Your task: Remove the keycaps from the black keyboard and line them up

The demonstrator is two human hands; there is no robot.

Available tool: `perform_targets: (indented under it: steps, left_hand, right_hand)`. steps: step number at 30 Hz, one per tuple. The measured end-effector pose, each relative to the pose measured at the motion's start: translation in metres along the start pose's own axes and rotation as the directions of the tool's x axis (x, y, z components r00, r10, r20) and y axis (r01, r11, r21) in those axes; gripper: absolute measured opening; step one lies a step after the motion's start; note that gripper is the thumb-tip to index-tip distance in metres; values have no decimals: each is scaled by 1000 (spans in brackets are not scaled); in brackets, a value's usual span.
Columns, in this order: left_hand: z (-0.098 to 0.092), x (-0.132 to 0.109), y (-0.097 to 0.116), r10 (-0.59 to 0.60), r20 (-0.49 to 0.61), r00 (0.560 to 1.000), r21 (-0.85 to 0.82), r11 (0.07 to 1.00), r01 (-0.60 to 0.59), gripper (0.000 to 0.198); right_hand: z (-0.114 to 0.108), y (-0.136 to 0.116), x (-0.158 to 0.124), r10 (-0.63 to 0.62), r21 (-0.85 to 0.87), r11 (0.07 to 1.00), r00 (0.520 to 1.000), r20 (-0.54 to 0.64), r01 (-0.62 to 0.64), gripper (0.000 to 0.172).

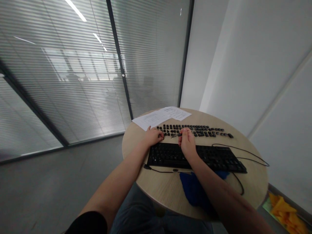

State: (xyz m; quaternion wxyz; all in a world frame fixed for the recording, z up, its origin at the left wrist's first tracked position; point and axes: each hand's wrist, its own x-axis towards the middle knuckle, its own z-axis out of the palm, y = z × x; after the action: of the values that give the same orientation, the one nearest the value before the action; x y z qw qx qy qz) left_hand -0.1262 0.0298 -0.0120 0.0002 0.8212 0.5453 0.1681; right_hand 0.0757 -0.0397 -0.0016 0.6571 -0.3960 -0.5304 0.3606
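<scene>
My left hand rests at the left end of the rows of loose black keycaps. Its fingers are curled in, and what lies between them, perhaps a keycap, is too small to make out. Above the keyboard's far edge, my right hand is closed around a small tool with a dark handle and thin wire tips, which looks like a keycap puller. The wire tips point left, over the nearer keycaps. A black keyboard lies just below both hands, with my right wrist and forearm crossing over it.
Printed paper sheets lie at the back left of the round wooden table. Black cables loop at the right. A blue cloth hangs near the front edge under my right forearm. Yellow material is on the floor at right.
</scene>
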Motion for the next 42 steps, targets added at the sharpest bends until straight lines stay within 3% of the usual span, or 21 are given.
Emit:
perform_targets:
  steps: [7,14,35,42]
  left_hand:
    - [-3,1,0,-6,17,1000,53,999,6,13]
    - [-17,-11,-9,-99,-112,989,25,994,103,19]
    - [-11,-13,-18,-134,5,991,48,990,134,21]
    - [-14,-14,-16,-148,-10,989,30,988,149,19]
  right_hand:
    - [1,2,1,5,-2,1000,1000,4,-5,44]
    - [0,0,-1,2,-1,1000,1000,18,-2,44]
    - [0,-3,-2,22,5,1000,999,38,-22,47]
    - [1,-3,-3,18,-1,1000,999,43,-18,46]
